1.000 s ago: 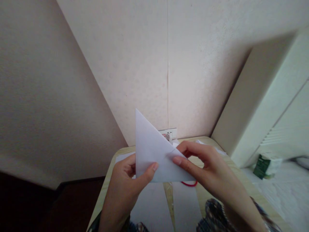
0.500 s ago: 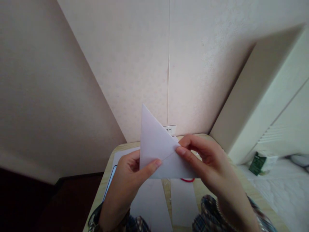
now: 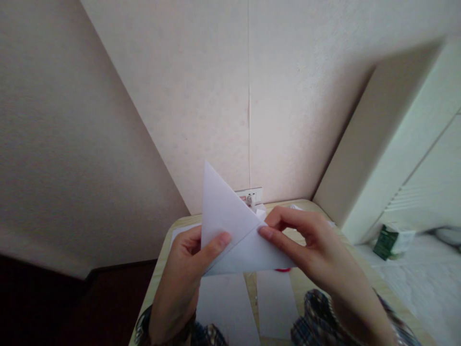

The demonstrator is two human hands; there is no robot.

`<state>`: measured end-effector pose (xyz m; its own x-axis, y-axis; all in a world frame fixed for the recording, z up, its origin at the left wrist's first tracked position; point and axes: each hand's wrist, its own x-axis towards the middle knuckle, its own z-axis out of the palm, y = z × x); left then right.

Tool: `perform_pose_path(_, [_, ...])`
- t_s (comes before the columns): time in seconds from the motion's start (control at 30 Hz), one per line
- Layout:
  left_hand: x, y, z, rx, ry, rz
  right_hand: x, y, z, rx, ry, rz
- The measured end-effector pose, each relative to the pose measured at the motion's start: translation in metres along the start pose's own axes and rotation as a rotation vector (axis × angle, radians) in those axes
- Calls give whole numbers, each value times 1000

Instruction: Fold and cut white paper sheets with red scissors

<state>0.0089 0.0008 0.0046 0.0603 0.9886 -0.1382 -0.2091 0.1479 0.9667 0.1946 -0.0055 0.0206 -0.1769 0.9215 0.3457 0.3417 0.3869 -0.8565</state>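
A white sheet of paper (image 3: 225, 206), folded into a triangle with one point upward, is held up above the table. A slanting folded edge runs across its face. My left hand (image 3: 190, 264) grips its left side, thumb flat on the front and fingers behind. My right hand (image 3: 306, 240) pinches the right part of the fold between thumb and forefinger. The fingertips behind the paper are hidden. Below lie a white paper sheet (image 3: 228, 302) and a narrower white strip of paper (image 3: 276, 302).
The light wooden table (image 3: 156, 283) stands against the wall, with a socket and plug (image 3: 251, 197) behind it. A red curved thing (image 3: 283, 270) peeks out under the folded paper. At right, a green-and-white box (image 3: 387, 241) sits beside a pale quilted surface (image 3: 414, 283).
The folded paper and my left hand have shifted slightly left and down. My left thumb has slid up-left, and more of the slanting folded edge shows. More of the socket is visible.
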Motion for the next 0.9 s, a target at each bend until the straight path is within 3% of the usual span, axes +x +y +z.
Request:
perform_pose_path(0.2, [-2, 0, 3, -48, 26, 29, -2, -2, 1, 22, -3, -8])
perform_pose_path(0.43, [-2, -3, 0, 76, 91, 72, -2, -1, 1, -7, 26, -38])
perform_pose_path(0.9, [-8, 1, 11, 106, 115, -6, -2, 1, 2, -73, 36, -95])
